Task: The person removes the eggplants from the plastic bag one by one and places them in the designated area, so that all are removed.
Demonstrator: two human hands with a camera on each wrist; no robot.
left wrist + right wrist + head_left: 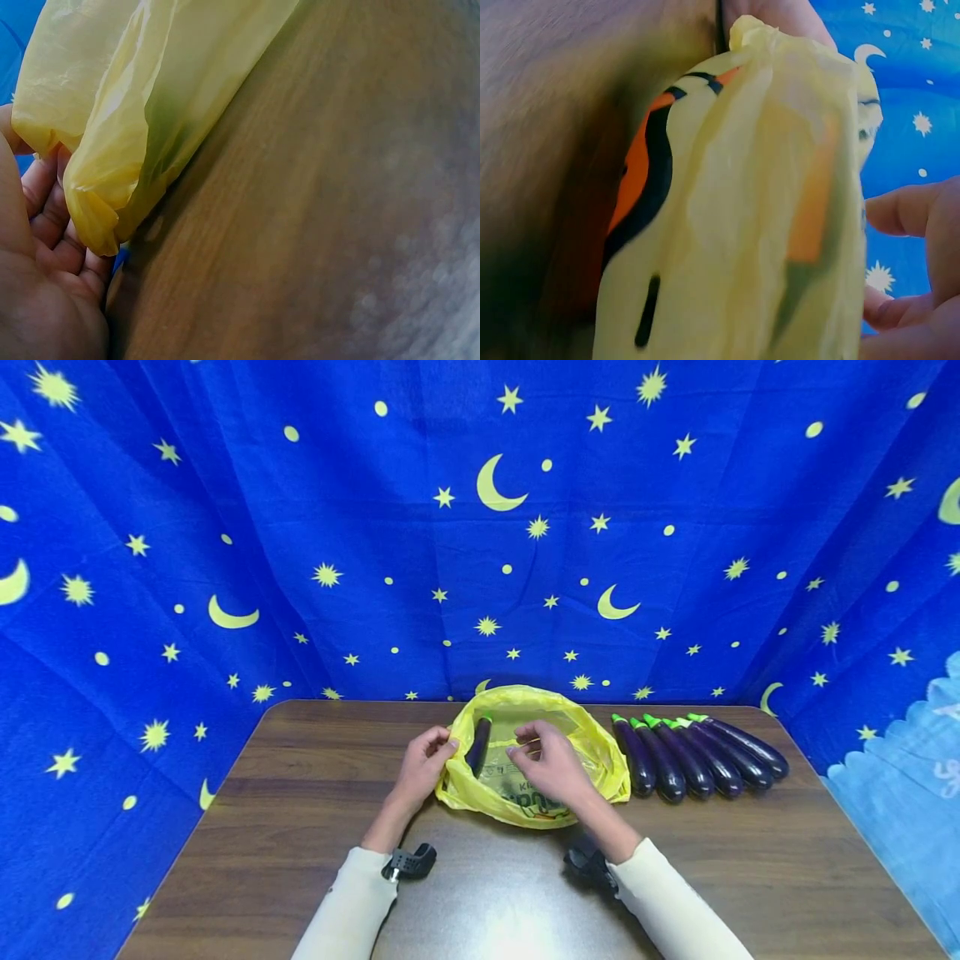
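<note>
A yellow plastic bag with dark and orange print stands with its mouth spread on the table. Inside it, along the left wall, leans one dark purple eggplant with a green stem end. My left hand pinches the bag's left rim between thumb and fingers; the left wrist view shows the folded yellow plastic by that hand's fingers. Over the bag's mouth is my right hand, fingers loosely bent, with nothing held. In the right wrist view its thumb and fingers are apart behind the bag's wall.
Several eggplants lie side by side to the right of the bag, green ends toward the back. The wooden table ends at a blue curtain with moons and stars. A light blue cloth hangs at the right.
</note>
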